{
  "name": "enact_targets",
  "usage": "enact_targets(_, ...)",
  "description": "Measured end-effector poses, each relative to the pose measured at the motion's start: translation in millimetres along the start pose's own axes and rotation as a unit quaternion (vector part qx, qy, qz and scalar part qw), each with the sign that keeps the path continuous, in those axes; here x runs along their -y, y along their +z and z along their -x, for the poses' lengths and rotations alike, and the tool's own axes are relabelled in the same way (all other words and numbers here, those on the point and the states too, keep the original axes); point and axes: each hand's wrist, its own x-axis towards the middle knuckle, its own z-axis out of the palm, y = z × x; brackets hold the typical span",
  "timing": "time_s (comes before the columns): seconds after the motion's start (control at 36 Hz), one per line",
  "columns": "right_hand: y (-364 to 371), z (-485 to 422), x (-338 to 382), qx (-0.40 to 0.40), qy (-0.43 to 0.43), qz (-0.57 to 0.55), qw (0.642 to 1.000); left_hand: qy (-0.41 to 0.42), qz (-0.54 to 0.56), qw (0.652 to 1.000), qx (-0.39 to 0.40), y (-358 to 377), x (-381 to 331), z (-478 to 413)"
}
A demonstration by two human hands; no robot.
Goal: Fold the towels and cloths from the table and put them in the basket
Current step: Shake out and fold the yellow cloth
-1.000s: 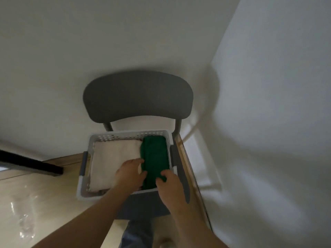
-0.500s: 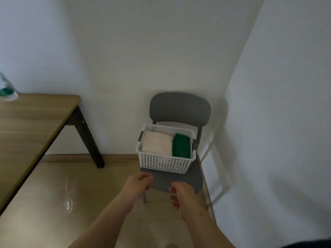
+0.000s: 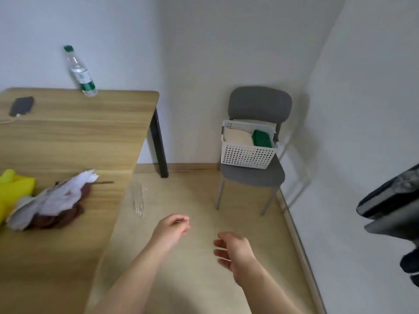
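Fingers loosely curled, empty: left hand (image 3: 172,230), right hand (image 3: 234,250), over floor (image 3: 192,200) off the table (image 3: 74,137) right edge. Heaped cloths (image 3: 59,196) near that edge. Basket (image 3: 247,155) on corner chair (image 3: 258,105) holds towel (image 3: 238,137), green cloth (image 3: 261,138).

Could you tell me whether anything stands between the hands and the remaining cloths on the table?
Nothing visible does: the left hand and right hand hang empty over the floor, and the cloth pile lies near the edge of the table beside them.
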Motion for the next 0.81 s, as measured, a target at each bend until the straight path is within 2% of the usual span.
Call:
enact_targets(0.31,33,113,-119,0.036,-0.047,0.046,0.997,0.012,0.028,0.999,-0.044,-71,109,139)
enact_targets(0.53,39,201,-229,0.062,-0.019,0.046,0.997,-0.004,0.016,0.998,-0.056,-110,189,245)
enact_targets(0.81,95,248,-271,0.088,-0.049,0.081,0.992,0.008,-0.015,0.997,-0.078,-193,216,301)
